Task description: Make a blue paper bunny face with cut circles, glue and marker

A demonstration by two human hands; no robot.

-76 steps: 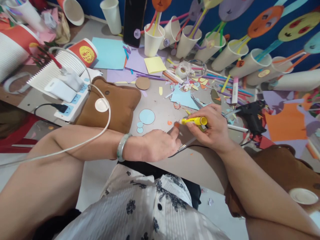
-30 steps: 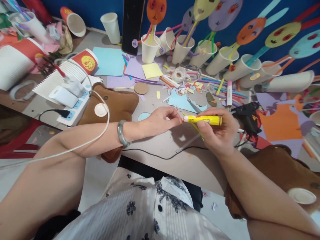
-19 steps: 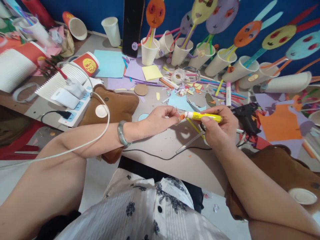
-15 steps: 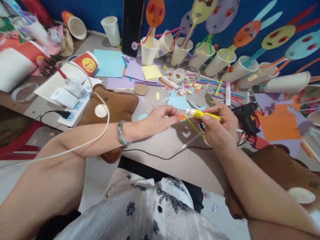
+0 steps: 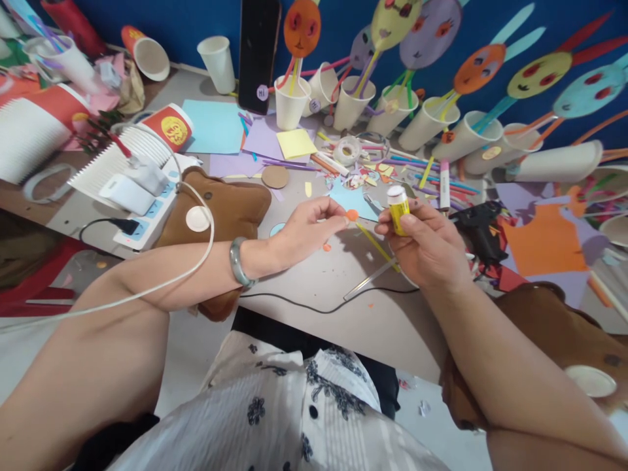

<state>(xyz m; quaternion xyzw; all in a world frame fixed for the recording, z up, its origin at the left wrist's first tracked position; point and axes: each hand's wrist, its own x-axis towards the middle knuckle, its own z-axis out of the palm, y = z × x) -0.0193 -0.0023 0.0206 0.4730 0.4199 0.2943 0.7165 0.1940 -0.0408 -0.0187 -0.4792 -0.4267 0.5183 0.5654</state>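
Observation:
Between its thumb and fingers, my left hand (image 5: 311, 230) pinches a small orange paper piece (image 5: 352, 214) above the middle of the table. My right hand (image 5: 429, 241) is wrapped round a yellow glue stick (image 5: 398, 209), held nearly upright with its white end up, just right of the orange piece. Another orange scrap (image 5: 326, 247) lies below my left fingertips. A yellow strip (image 5: 377, 247) runs between the two hands, and a thin clear rod (image 5: 370, 278) lies below it.
Paper cups (image 5: 293, 104) holding paper animal faces stand along the back. A black glue gun (image 5: 483, 229) and orange paper (image 5: 544, 229) lie right. A brown pouch (image 5: 230, 206) and power strip (image 5: 147, 219) are left. A black cable (image 5: 304, 304) crosses the front.
The glue stick has turned from lying sideways to nearly upright and moved away from the orange piece. The orange scrap below my left fingers now shows.

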